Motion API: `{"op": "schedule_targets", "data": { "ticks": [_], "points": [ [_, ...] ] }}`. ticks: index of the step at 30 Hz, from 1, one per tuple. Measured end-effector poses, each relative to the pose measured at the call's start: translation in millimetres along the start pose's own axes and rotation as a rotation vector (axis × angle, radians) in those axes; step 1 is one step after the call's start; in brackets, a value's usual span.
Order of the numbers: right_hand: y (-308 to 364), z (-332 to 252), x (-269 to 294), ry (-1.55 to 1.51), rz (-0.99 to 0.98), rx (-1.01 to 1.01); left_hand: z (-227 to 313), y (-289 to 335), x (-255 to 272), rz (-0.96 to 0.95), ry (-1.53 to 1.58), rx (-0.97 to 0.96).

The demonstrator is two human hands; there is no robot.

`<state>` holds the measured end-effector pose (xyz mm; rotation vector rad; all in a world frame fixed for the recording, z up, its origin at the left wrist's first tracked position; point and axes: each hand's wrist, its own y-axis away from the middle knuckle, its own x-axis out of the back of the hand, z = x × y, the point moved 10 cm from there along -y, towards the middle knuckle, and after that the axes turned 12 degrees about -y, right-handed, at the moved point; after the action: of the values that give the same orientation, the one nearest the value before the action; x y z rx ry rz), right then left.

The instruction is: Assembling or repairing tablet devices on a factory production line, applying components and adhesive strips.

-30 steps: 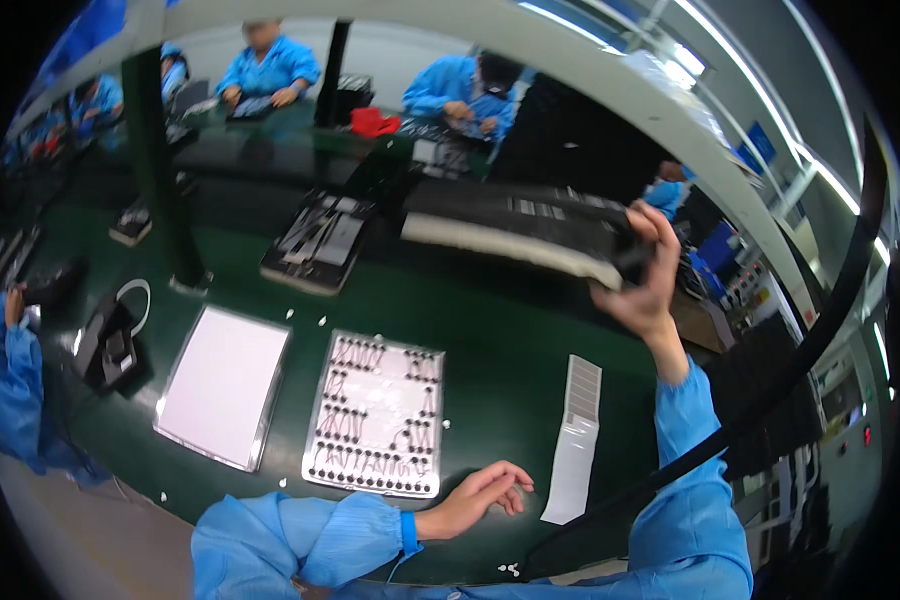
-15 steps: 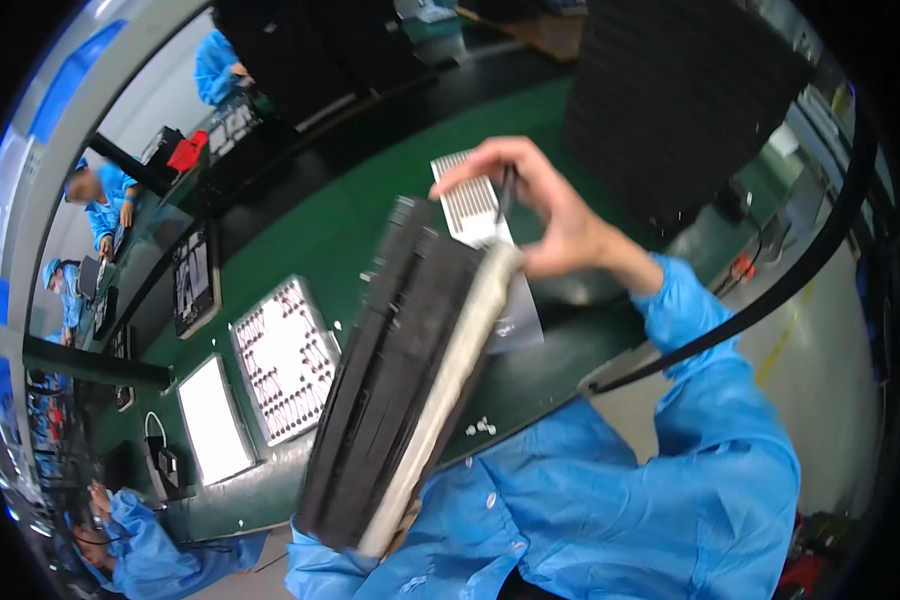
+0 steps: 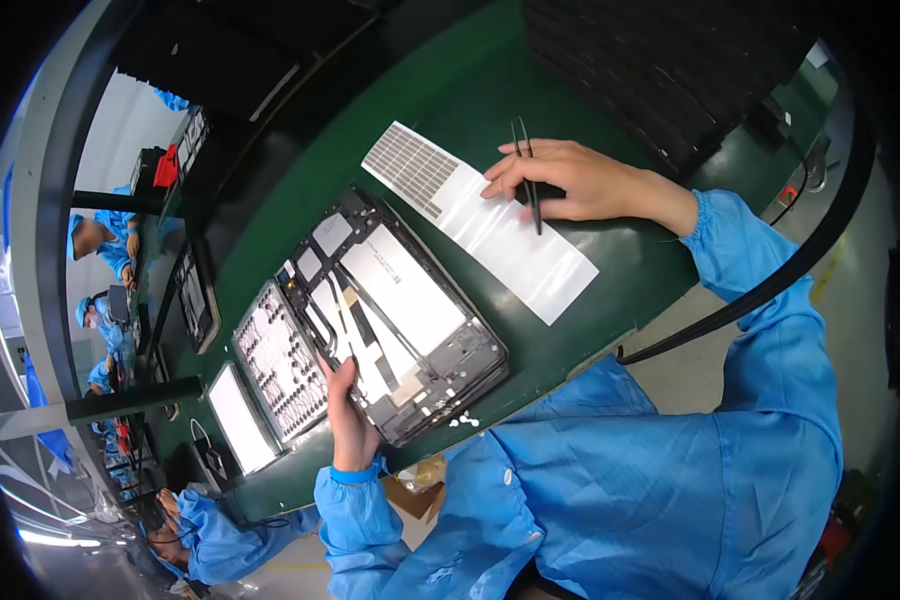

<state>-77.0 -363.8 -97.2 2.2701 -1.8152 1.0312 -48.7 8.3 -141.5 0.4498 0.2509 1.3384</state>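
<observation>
An opened tablet-like device (image 3: pixel 410 280), with pale battery panels, dark cables and a black frame, lies slanted on the green table in front of me. My left hand (image 3: pixel 350 420) grips its near left edge; the thumb shows and the other fingers are mostly hidden. My right hand (image 3: pixel 580 182) holds a pair of dark tweezers (image 3: pixel 527 165) between its fingers, tips pointing up. It hovers over the white backing sheet (image 3: pixel 555 280), right of the device. The far end of that sheet carries a grid of small grey stickers (image 3: pixel 410 165).
A tray of small dark parts in rows (image 3: pixel 275 360) and a plain white panel (image 3: pixel 240 420) lie left of the device. Several tiny white pieces (image 3: pixel 463 420) sit near the table edge. Black stacks (image 3: pixel 660 70) stand at the back. Co-workers in blue sit at left.
The dark, thick object tilted up before my body is gone from that pose; the device now lies flat with its inside showing. My right hand has left its edge and is over the sheet.
</observation>
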Motion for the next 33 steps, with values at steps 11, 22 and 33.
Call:
{"op": "schedule_targets", "data": {
  "ticks": [11,22,33],
  "points": [
    [-34,28,21,-0.366,0.376,-0.292,181,36,-150,-0.442,-1.434,-1.123],
    [-69,55,-11,-0.657,0.342,-0.317,116,-47,-221,-0.769,-1.885,-1.186],
    [-67,67,-12,-0.659,0.33,-0.43,125,-49,-224,-0.63,-1.719,-1.242]
  ]
}}
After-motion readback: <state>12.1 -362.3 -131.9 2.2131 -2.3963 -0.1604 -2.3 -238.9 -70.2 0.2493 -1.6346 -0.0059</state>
